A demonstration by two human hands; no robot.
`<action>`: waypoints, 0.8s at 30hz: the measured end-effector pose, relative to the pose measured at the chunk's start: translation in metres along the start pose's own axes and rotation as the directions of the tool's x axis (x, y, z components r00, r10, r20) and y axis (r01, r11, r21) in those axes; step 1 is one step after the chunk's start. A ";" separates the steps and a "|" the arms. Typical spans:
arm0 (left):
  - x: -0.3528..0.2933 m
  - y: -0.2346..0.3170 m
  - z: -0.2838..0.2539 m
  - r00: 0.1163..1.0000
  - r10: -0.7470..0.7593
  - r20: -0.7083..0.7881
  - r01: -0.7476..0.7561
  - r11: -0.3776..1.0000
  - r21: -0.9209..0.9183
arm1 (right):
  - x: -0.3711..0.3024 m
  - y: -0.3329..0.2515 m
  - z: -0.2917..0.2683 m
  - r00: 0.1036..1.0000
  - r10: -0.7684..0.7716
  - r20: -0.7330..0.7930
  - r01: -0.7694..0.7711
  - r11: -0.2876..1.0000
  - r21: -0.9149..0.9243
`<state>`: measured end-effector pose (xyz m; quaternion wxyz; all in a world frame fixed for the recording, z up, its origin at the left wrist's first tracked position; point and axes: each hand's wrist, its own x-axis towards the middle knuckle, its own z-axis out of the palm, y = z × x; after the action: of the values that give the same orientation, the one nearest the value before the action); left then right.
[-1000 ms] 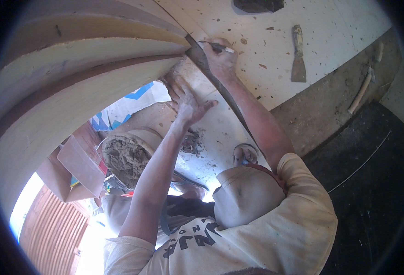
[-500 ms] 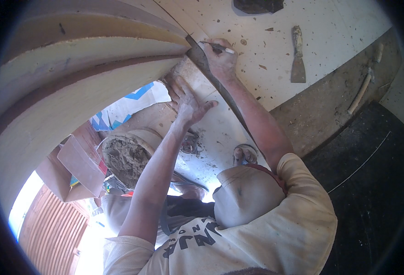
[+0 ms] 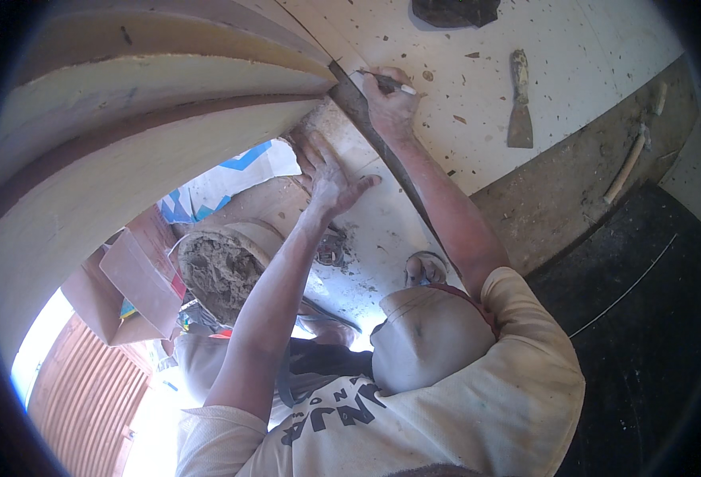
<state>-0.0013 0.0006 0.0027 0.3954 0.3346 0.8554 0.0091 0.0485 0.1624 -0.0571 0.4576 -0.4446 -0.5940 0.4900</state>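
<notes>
My right hand (image 3: 392, 105) is closed around a dark marker pen (image 3: 405, 88) with a white end. That hand rests on the speckled white floor sheet (image 3: 446, 127), right beside a long dark gap (image 3: 376, 137). Lower and to the left, my left hand (image 3: 330, 176) lies flat with its fingers spread and thumb stretched out. It presses on a pale, dusty slab (image 3: 366, 181) on the other side of the gap, its fingertips close to the bottom of curved cream-coloured steps (image 3: 167, 135).
A scraper (image 3: 520, 99) lies right of my right hand. A bucket of grey mortar (image 3: 221, 266) stands beside my left forearm, with an open cardboard box (image 3: 139, 278) farther left. A stick (image 3: 627, 165) lies on the brown strip, and a dark mat (image 3: 629, 318) spreads lower right.
My right hand with the marker pen has shifted very slightly right along the edge of the gap. My left hand stays flat in place. The whole view has tilted a little.
</notes>
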 end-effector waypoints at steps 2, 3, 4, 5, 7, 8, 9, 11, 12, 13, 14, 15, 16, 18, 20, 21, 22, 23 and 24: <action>0.000 -0.001 0.000 1.000 0.000 0.007 0.000 1.000 -0.012 | -0.001 -0.001 0.000 0.999 0.033 0.008 -0.034 0.999 0.019; 0.000 -0.001 0.000 1.000 0.006 -0.003 -0.006 1.000 0.003 | -0.001 0.003 0.000 1.000 0.029 0.004 -0.029 0.999 0.012; 0.000 -0.001 0.001 1.000 0.012 -0.013 -0.012 1.000 0.017 | -0.001 0.006 0.001 1.000 0.025 0.001 -0.025 1.000 0.004; 0.000 -0.001 0.002 1.000 0.019 -0.022 -0.018 0.999 0.032 | -0.001 0.010 0.001 1.000 0.021 -0.003 -0.021 1.000 -0.005; -0.001 0.000 0.000 1.000 0.004 -0.007 -0.004 1.000 0.012 | -0.001 0.006 0.001 0.999 0.032 -0.013 -0.032 0.999 0.018; -0.001 0.000 0.000 1.000 -0.003 0.001 0.003 1.000 0.001 | -0.001 0.004 0.001 0.999 0.037 -0.019 -0.037 0.999 0.029; -0.001 0.000 -0.001 1.000 -0.002 -0.002 0.002 1.000 0.003 | 0.000 0.002 0.001 0.998 0.055 -0.018 -0.055 0.998 0.036; -0.001 0.000 -0.001 1.000 0.001 -0.008 -0.001 1.000 0.005 | 0.003 -0.001 0.000 0.996 0.092 -0.016 -0.091 0.995 0.048; -0.001 0.000 -0.001 1.000 -0.002 -0.005 0.002 1.000 0.008 | 0.006 -0.005 0.000 0.995 0.099 -0.004 -0.099 0.994 0.041; -0.001 0.000 -0.001 1.000 -0.005 -0.001 0.005 1.000 0.011 | 0.009 -0.008 -0.001 0.994 0.107 0.008 -0.107 0.994 0.034; -0.002 0.000 -0.002 1.000 -0.009 0.002 0.009 1.000 0.014 | 0.011 -0.011 0.000 0.993 0.115 0.020 -0.116 0.993 0.027; -0.002 0.000 -0.001 1.000 -0.009 0.001 0.009 1.000 0.017 | 0.014 -0.013 0.000 0.995 0.095 0.034 -0.096 0.995 0.015; -0.001 -0.001 -0.001 1.000 -0.011 0.000 0.011 1.000 0.019 | 0.017 -0.014 0.002 0.996 0.075 0.048 -0.075 0.997 0.003; -0.002 0.000 -0.001 1.000 -0.015 0.002 0.015 1.000 0.014 | 0.022 -0.011 0.007 0.997 0.032 0.065 -0.031 0.999 -0.005; -0.002 0.004 -0.004 1.000 -0.020 0.009 0.020 1.000 -0.001 | 0.026 -0.003 0.012 0.997 -0.015 0.070 0.015 1.000 0.002; -0.002 0.004 -0.004 1.000 -0.021 0.009 0.021 1.000 -0.004 | 0.026 -0.001 0.014 0.997 -0.002 0.073 0.001 1.000 0.015; -0.002 0.004 -0.004 1.000 -0.021 0.010 0.021 1.000 -0.008 | 0.025 0.000 0.016 0.997 0.011 0.077 -0.013 1.000 0.029; -0.002 0.004 -0.004 1.000 -0.021 0.011 0.021 1.000 -0.011 | 0.026 0.002 0.017 0.996 0.023 0.081 -0.027 0.999 0.042; -0.002 0.003 -0.004 1.000 -0.023 0.010 0.024 1.000 -0.011 | 0.026 0.002 0.018 0.997 0.007 0.082 -0.010 1.000 0.026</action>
<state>-0.0012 0.0032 0.0073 0.4017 0.3223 0.8572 0.0076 0.0262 0.1844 -0.0587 0.4366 -0.4208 -0.6039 0.5174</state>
